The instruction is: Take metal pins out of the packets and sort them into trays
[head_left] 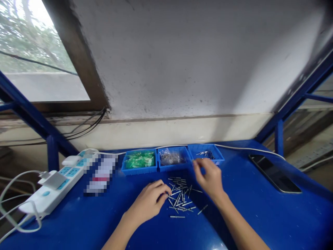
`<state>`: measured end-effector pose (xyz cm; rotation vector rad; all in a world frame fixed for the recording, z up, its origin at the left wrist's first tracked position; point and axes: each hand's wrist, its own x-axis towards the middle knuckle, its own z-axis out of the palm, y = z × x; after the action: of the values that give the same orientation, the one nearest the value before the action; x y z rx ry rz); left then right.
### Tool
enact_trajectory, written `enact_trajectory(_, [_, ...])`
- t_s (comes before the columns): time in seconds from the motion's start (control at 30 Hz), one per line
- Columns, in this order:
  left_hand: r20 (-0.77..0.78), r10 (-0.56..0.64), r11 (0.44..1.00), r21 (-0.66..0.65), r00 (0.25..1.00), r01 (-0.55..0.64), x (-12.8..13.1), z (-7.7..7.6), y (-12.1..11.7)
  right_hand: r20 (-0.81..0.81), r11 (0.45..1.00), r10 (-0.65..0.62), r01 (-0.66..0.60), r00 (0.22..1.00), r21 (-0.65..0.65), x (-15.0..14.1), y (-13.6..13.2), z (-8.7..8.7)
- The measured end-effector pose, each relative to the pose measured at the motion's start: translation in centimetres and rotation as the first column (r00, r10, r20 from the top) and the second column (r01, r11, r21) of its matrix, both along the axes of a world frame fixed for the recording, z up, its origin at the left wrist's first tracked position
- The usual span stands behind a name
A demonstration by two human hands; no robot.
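A loose pile of thin silver pop rivets (179,198) lies on the blue tabletop. My left hand (151,201) is at the pile's left edge, its thumb and forefinger closed by the rivet ends. Whether a rivet is between those fingertips I cannot make out. Above and right of the pile, my right hand (210,175) is held in a pinch, in front of the right blue bin (220,159). Anything in that pinch is too small or blurred to see. More rivets (208,153) lie inside this bin.
Beside it stand a middle blue bin (173,168) with clear bags of small parts and a left one (140,171) with green packets. A power strip (49,194) with plugs and cables lies left, a phone (275,173) right. A white cable runs behind the bins.
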<state>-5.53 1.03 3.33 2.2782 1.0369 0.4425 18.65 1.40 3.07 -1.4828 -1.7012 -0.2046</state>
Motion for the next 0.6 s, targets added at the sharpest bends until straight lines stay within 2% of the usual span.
enact_trajectory(0.03, [-0.041,-0.033,0.999,0.018,0.999,0.034,-0.1,-0.1,-0.1,-0.021,0.981,-0.194,0.194,0.981,-0.015,1.3,0.3,-0.1])
enact_trajectory(0.07, [-0.076,-0.053,0.998,0.033,0.996,0.056,-0.1,-0.2,-0.2,-0.003,0.943,-0.326,0.325,0.945,-0.075,2.4,0.6,-0.2])
enact_trajectory(0.13, [-0.111,-0.051,0.997,0.055,0.993,0.058,-0.2,-0.5,-0.3,0.020,0.884,-0.435,0.431,0.900,-0.180,4.0,0.9,-0.5])
enact_trajectory(0.17, [-0.114,-0.040,0.997,0.060,0.993,0.047,-0.2,-0.6,-0.2,0.009,0.885,-0.423,0.415,0.906,-0.213,4.2,0.9,-0.6])
enact_trajectory(0.23, [-0.095,-0.004,0.998,0.066,0.996,0.010,-0.2,-0.7,0.0,-0.056,0.936,-0.292,0.274,0.955,-0.219,3.7,0.7,-0.6])
enact_trajectory(0.3, [-0.048,0.044,0.996,0.075,0.998,-0.040,-0.3,-0.7,0.5,-0.096,0.981,-0.064,0.045,0.993,-0.188,1.9,0.3,-0.5])
enact_trajectory(0.33, [-0.019,0.074,0.994,0.081,0.997,-0.072,-0.4,-0.6,0.7,-0.088,0.981,0.059,-0.075,0.994,-0.181,0.8,0.1,-0.5])
enact_trajectory(0.4, [0.033,0.141,0.986,0.091,0.989,-0.143,-0.5,-0.6,1.0,-0.032,0.942,0.268,-0.269,0.963,-0.199,-1.6,-0.5,-0.7])
enact_trajectory(0.47, [0.071,0.191,0.976,0.091,0.979,-0.197,-0.6,-0.7,1.2,0.035,0.896,0.397,-0.380,0.917,-0.230,-3.7,-1.0,-1.2])
enact_trajectory(0.6, [0.109,0.217,0.971,0.078,0.970,-0.226,-0.4,-1.0,0.9,0.124,0.864,0.480,-0.443,0.868,-0.241,-5.7,-1.4,-2.2])
